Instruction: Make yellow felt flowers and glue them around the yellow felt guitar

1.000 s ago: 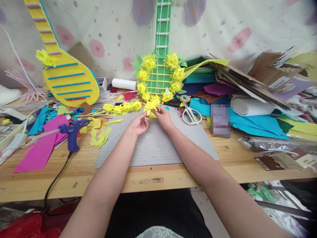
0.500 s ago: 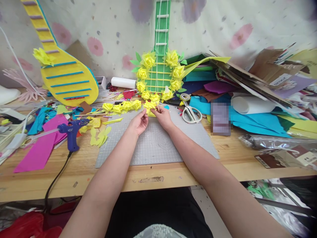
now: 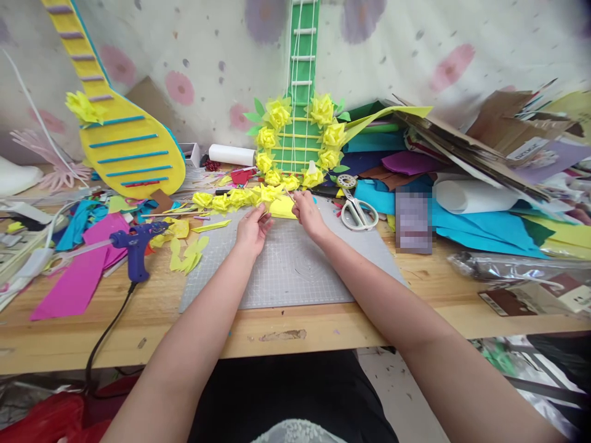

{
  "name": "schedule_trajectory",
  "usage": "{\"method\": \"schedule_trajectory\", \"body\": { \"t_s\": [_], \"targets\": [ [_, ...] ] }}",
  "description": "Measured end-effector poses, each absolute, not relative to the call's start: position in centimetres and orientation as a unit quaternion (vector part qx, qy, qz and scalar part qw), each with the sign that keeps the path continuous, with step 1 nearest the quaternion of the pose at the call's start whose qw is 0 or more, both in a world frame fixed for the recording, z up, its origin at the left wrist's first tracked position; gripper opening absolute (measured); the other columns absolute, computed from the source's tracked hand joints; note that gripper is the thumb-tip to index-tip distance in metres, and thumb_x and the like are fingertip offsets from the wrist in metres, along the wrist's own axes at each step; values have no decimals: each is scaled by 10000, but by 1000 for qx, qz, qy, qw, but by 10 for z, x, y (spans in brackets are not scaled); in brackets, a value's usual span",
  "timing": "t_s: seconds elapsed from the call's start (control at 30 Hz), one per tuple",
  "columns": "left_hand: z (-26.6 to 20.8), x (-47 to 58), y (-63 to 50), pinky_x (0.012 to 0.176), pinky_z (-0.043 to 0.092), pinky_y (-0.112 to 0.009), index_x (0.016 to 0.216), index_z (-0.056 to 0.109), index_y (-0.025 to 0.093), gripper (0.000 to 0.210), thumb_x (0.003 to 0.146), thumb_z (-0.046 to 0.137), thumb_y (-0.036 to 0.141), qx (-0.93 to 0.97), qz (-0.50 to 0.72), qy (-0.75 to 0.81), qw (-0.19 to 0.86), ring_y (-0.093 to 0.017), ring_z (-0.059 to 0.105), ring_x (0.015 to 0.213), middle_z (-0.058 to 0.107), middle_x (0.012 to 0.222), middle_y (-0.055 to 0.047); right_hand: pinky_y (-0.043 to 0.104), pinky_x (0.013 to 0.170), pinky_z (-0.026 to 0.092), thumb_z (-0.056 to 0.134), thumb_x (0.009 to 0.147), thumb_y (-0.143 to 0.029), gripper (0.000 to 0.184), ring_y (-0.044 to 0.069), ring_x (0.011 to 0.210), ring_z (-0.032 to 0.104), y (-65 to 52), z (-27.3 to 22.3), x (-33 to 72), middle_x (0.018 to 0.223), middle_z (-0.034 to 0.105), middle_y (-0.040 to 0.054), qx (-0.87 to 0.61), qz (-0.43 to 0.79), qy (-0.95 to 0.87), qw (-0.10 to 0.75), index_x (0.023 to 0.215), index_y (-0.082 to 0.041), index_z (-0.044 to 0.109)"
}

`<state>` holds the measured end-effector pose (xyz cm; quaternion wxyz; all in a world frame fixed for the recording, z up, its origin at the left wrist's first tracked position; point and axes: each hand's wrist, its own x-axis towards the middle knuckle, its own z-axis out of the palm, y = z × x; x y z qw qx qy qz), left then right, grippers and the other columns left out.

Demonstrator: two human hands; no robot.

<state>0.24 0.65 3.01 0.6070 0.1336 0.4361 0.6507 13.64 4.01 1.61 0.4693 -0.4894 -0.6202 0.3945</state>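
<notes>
My left hand [image 3: 253, 232] is closed, pinching the base of a yellow paper flower [image 3: 268, 194] above the grey cutting mat [image 3: 277, 277]. My right hand [image 3: 308, 215], also closed, grips a thin stick [image 3: 290, 196] whose tip points toward that flower. Between the hands lies a piece of yellow paper [image 3: 283, 207] on the mat. Just left of the held flower, a row of finished yellow paper flowers [image 3: 220, 201] sits along the mat's far edge. Behind them stands a green guitar-shaped piece [image 3: 302, 141] ringed with similar flowers and leaves.
A blue glue gun [image 3: 137, 246] stands at left, its cord hanging over the table edge. Scissors [image 3: 357, 212] lie right of the mat beside a blurred flat object [image 3: 413, 220]. A yellow instrument shape [image 3: 132, 144] leans on the wall. Coloured paper [image 3: 484, 231] is heaped at right.
My hands have moved apart. The left has drawn slightly left with the yellow flower, the right slightly right with the stick, leaving the yellow paper between them more exposed.
</notes>
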Motion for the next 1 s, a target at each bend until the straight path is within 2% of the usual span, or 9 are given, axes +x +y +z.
{"method": "schedule_trajectory", "body": {
  "t_s": [0.17,0.3,0.43,0.57,0.77,1.0],
  "targets": [
    [29,4,4,597,499,-181,760,595,146,43,728,623,138,158,650,424,611,-53,593,588,623,707,16,288,634,339,413,809,-400,184,140,654,450,21,16,135,696,486,-12,-500,344,-673,422,758,-225,393],
    [28,8,-1,717,510,-236,736,592,142,37,723,596,108,185,642,415,618,-73,617,659,634,722,8,291,667,373,406,805,-323,108,140,701,483,15,9,132,765,522,4,-466,340,-689,439,774,-220,410],
    [25,10,-5,807,493,-278,715,604,138,77,720,567,71,216,628,398,633,-91,635,708,659,742,-10,298,707,409,444,794,-328,110,145,745,532,16,5,130,797,566,13,-442,353,-679,468,780,-219,449],
    [23,9,-6,831,487,-283,699,617,127,113,735,535,58,230,615,387,647,-115,653,747,683,750,-37,300,690,426,505,769,-344,132,146,723,554,19,3,132,772,587,10,-437,365,-664,485,760,-217,469],
    [26,7,-7,912,459,-294,822,659,126,245,692,514,-21,278,592,354,669,-150,639,942,697,920,-73,296,669,423,549,741,-362,159,137,675,546,25,-2,137,723,597,-4,-440,386,-651,484,723,-214,496],
    [23,9,-6,885,483,-299,783,658,128,124,703,600,52,276,613,375,639,-157,641,941,699,898,-74,290,649,413,541,742,-390,180,138,653,542,30,-7,136,684,589,-8,-437,406,-651,470,733,-210,525]
  ]
}}
